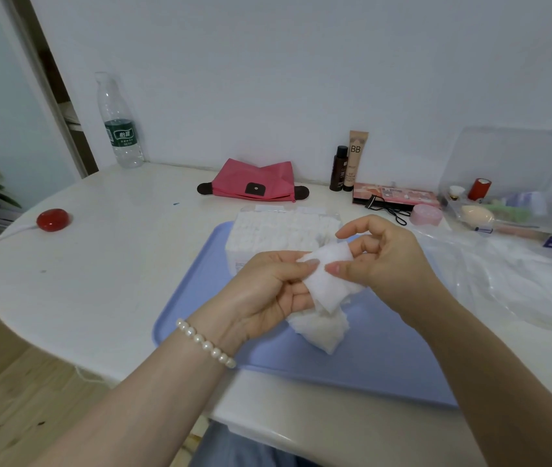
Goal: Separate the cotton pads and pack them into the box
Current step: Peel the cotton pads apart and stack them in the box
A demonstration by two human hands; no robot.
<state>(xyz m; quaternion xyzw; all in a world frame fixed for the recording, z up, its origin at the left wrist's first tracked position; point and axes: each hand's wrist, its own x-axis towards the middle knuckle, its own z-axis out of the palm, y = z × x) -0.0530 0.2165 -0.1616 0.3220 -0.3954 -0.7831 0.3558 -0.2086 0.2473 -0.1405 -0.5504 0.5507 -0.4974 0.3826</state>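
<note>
Above a blue tray [385, 348], my left hand [267, 291] and my right hand [382, 254] both pinch a white cotton pad [326, 274]. The left thumb lies on its left edge and the right thumb on its right edge. More fluffy cotton pads [321, 328] hang below it from my left hand. A clear box [281, 230], packed with rows of white pads, stands on the tray's far end just behind my hands.
On the white table are a red pouch [254, 180], a water bottle [119, 123], a round red object [52, 219], cosmetics [348, 163], a clear organiser [503, 197] and a crumpled plastic bag [510, 281]. The table's front edge [267, 419] is near my lap.
</note>
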